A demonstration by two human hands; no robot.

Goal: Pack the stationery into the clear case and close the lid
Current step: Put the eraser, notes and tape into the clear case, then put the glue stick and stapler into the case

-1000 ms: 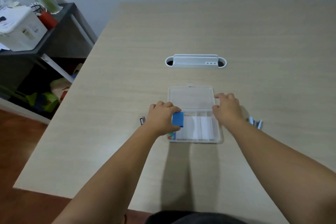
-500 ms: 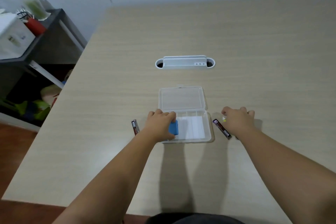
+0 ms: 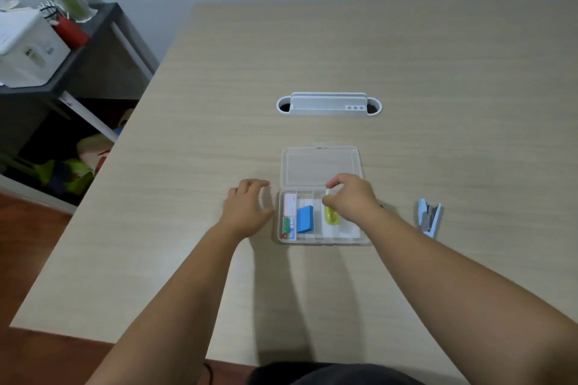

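Note:
The clear case lies open on the table, its lid folded flat on the far side. Inside, a blue block sits in a left compartment beside a small packet with white and green print. My right hand hovers over the case's middle, fingers pinched on a yellow-green item that hangs into a compartment. My left hand rests flat on the table just left of the case, fingers spread; whether something lies under it is hidden. A light blue stapler lies to the case's right.
A white cable-port insert is set into the table beyond the case. Off the table's left edge stands a dark shelf with a white box, a red item and bags below. The near table edge runs close to my body.
My left hand let go of the blue block, which now lies in the case, and moved left onto the table. My right hand came from the table on the right to over the case with the yellow-green item.

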